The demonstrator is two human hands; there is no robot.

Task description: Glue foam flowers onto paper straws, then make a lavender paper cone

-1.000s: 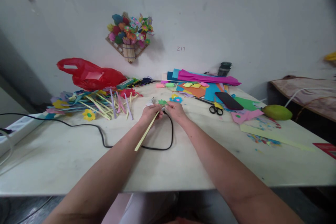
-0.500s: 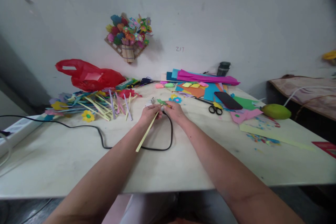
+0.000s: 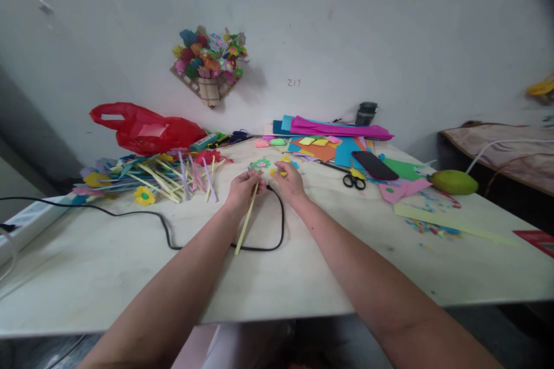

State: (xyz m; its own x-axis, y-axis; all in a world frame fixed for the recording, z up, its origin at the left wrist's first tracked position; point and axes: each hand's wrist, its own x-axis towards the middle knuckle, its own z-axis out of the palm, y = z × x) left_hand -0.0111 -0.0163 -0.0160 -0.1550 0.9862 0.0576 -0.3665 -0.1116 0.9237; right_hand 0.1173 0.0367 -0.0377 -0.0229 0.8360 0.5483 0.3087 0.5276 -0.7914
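Note:
A pale yellow paper strip [image 3: 246, 222] slants down toward me from the closed fingers of my left hand [image 3: 246, 189]. At the strip's top, just above those fingers, shows a green paper flower [image 3: 261, 164] with a pink centre. My right hand [image 3: 291, 183] is a little to the right, apart from the strip, its thumb and fingers parted. Yellow and blue paper flowers [image 3: 288, 161] lie on the table behind it, partly covered by its fingers. A black cable [image 3: 283, 222] loops below both hands; its end is beside my left fingers, and what it joins is hidden.
Paper flowers and strips [image 3: 158, 179] are heaped at left by a red plastic bag [image 3: 149, 130]. Scissors [image 3: 354, 181], a phone [image 3: 374, 165], coloured paper [image 3: 344, 153] and a green fruit-like object [image 3: 454, 182] lie at right. Paper scraps [image 3: 433, 229] are scattered nearer.
My right hand has moved away from the flower and its fingers have parted. The green flower now faces me, and the strip hangs more steeply in my left hand.

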